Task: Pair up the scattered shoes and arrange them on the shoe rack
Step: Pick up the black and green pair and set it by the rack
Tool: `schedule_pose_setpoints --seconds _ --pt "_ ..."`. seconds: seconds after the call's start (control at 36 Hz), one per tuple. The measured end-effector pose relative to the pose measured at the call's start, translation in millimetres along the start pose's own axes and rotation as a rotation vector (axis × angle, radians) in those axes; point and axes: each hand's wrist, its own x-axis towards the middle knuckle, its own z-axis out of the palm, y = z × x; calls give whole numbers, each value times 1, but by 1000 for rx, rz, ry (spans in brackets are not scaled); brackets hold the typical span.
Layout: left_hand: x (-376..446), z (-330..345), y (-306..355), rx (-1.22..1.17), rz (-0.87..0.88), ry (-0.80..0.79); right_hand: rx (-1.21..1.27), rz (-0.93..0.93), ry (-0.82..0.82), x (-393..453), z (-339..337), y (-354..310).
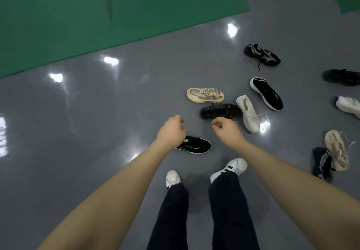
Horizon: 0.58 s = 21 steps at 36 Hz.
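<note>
Head: both hands (171,131) empty above shoes (205,95).

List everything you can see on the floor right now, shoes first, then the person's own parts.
Beige shoe: one, centre, on its side; a second beige shoe at right, lying over a dark striped shoe.
Black shoe with green stripes: one, under the left hand; a similar one right of centre.
Dark shoe with orange marks: one, centre.
Cream shoe: one, beside it.
White shoe: one, right edge, cut off.
Dark shoes: one at upper right, one at right edge.
Floor: grey, glossy.
Mat: green, top.
Left hand, right hand: loosely curled, holding nothing.
White sneakers, dark trousers: worn.
</note>
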Motion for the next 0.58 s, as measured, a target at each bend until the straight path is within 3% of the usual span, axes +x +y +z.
schedule_pose_setpoints --seconds 0.33,0.58 --pt "172 119 -104 -27 -133 -38 -229 -15 -215 176 140 91" --pt "259 220 -204 137 -127 -17 -540 -133 -367 275 255 166"
